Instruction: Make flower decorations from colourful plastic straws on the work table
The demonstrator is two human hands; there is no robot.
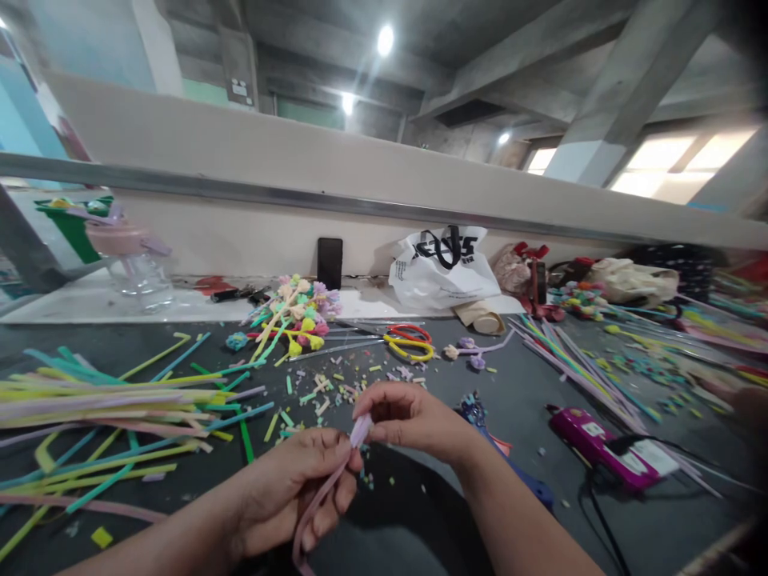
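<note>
My left hand [294, 488] is closed round a dusty-pink pipe cleaner [321, 500], whose lower end hangs in a curve below the palm. At its top sits a small lilac fuzzy bundle [361, 430]. The fingertips of my right hand [414, 420] pinch this bundle from above and the right, so both hands meet there. Short cut bits of pipe cleaner [321, 392] lie scattered just beyond my hands. A lilac flower stem [477, 350] rests farther back, to the right.
Loose pipe cleaners [120, 416] spread over the left. Finished flowers [300, 316], red and yellow loops [409, 344], a phone [330, 262] and a white bag [444, 276] stand behind. Right lie a blue-handled tool [522, 476] and a corded magenta device [606, 448]; another person's hand [735, 400] shows.
</note>
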